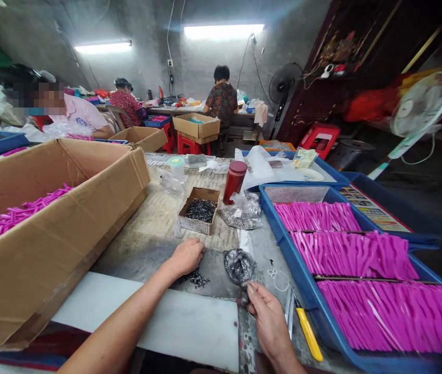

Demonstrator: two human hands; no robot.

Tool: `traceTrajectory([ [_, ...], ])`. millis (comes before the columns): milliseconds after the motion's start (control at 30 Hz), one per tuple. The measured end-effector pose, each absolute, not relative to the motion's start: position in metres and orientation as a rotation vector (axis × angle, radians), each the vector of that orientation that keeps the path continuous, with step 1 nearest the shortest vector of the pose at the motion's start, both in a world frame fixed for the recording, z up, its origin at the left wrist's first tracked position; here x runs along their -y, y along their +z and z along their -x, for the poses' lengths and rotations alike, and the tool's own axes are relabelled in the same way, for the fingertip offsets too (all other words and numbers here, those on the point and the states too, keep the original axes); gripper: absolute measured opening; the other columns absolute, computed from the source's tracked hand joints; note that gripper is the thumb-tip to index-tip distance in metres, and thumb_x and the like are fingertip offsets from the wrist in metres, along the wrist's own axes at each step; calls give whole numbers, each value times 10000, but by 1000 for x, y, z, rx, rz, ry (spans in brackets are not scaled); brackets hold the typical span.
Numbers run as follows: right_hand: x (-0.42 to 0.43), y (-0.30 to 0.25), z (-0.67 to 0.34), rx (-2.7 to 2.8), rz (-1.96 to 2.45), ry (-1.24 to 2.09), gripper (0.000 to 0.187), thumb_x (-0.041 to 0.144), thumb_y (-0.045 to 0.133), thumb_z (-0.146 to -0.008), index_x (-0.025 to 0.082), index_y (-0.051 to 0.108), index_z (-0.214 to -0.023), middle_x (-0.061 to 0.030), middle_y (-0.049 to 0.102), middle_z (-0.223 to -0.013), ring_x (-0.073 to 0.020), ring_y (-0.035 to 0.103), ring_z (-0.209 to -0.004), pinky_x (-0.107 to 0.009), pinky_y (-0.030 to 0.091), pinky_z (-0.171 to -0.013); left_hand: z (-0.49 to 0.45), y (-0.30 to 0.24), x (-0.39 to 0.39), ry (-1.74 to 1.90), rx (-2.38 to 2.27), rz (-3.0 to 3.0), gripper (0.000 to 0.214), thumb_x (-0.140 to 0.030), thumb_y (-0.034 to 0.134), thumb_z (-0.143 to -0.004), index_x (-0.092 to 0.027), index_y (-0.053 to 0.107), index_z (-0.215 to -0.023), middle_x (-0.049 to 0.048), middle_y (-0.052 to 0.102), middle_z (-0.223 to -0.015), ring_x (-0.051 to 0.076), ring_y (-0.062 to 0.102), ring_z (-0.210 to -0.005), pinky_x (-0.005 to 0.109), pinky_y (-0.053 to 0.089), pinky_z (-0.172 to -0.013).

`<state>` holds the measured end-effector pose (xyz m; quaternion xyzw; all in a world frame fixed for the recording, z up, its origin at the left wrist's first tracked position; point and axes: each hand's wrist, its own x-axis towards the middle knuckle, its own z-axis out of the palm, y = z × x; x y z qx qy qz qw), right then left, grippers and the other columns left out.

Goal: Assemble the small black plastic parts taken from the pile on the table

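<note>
My left hand (187, 256) is closed, its fingers curled down at a pile of small black pieces (196, 279) on the dark worktop. Whatever is between those fingertips is hidden. My right hand (268, 315) is pinched together at the near edge of a round, crinkled black plastic bag (240, 266); what lies between thumb and fingers is too dark to make out. Beyond my left hand stands a small cardboard box (199, 224) of similar black pieces. A yellow-handled tool (308, 334) lies right of my right hand, near a loose white band (281, 280).
A large cardboard box (99, 208) with pink strips (22, 213) stands left. To the right, a blue tray (294, 249) holds rows of pink pieces (361, 254). A red canister (235, 182) and a clear bag (242, 212) stand ahead. Other people (222, 98) sit farther back.
</note>
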<state>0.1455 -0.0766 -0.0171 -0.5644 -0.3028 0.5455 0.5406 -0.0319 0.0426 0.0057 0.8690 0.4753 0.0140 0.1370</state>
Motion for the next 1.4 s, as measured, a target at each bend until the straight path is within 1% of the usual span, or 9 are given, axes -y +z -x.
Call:
traceTrajectory([
  [167, 77, -18, -144, 718, 1342, 1291, 268, 398, 547, -648, 135, 587, -685, 54, 370, -461, -77, 253, -429, -199, 191, -405, 30, 9, -37, 66, -1378, -2491, 185, -109, 377, -683, -161, 544, -743, 63, 536, -779, 182, 482, -778, 263, 378, -687],
  [267, 77, -18, -144, 733, 1350, 1286, 281, 411, 546, -645, 135, 586, -681, 54, 372, -455, -80, 263, -426, -201, 194, -408, 30, 11, -33, 161, -1363, -2445, 179, -96, 383, -660, -166, 534, -728, 49, 536, -757, 167, 483, -759, 248, 375, -684],
  [467, 77, -15, -145, 739, 1354, 1284, 301, 424, 536, -653, 128, 584, -687, 57, 359, -460, -77, 259, -427, -201, 196, -406, 29, 15, -28, 409, -1401, -2265, 169, -108, 365, -660, -168, 522, -673, -6, 517, -581, 130, 479, -586, 218, 357, -559],
  [567, 77, -14, -145, 758, 1366, 1257, 296, 415, 532, -659, 126, 591, -691, 57, 360, -457, -77, 265, -425, -201, 203, -407, 29, 15, -27, 514, -1434, -2132, 167, -117, 382, -650, -164, 540, -679, -29, 499, -528, 113, 465, -530, 208, 355, -534],
  [733, 77, -16, -144, 778, 1373, 1229, 291, 403, 531, -664, 120, 591, -692, 48, 390, -463, -76, 282, -422, -200, 208, -403, 31, 9, -28, 596, -1336, -1910, 197, -188, 420, -678, -163, 587, -778, -9, 588, -664, 133, 510, -640, 241, 390, -643],
  [900, 76, -14, -142, 780, 1368, 1248, 283, 419, 516, -662, 146, 552, -601, 61, 367, -450, -74, 266, -421, -197, 208, -414, 23, 8, -20, 636, -1157, -1591, 143, -227, 466, -656, -129, 559, -704, -39, 488, -532, 79, 436, -474, 191, 361, -493],
  [1000, 75, -9, -139, 781, 1347, 1275, 270, 403, 513, -666, 150, 534, -576, 55, 393, -463, -76, 283, -432, -195, 219, -419, 11, 17, -10, 674, -1049, -1459, 90, -209, 494, -640, -128, 528, -658, -51, 449, -513, 63, 404, -455, 172, 325, -463],
  [1167, 75, -3, -134, 815, 1322, 1293, 222, 350, 499, -690, 148, 539, -607, 53, 395, -485, -80, 304, -460, -195, 238, -440, -7, 21, 8, 736, -941, -1396, 118, -237, 533, -642, -122, 518, -619, -47, 434, -531, 66, 382, -502, 174, 313, -500],
  [1400, 73, -8, -131, 810, 1282, 1326, 229, 339, 487, -704, 137, 520, -602, 57, 362, -483, -71, 269, -455, -194, 214, -433, -21, 0, 21, 799, -862, -1306, 164, -282, 549, -647, -120, 522, -642, -15, 437, -639, 85, 401, -578, 188, 333, -549],
])
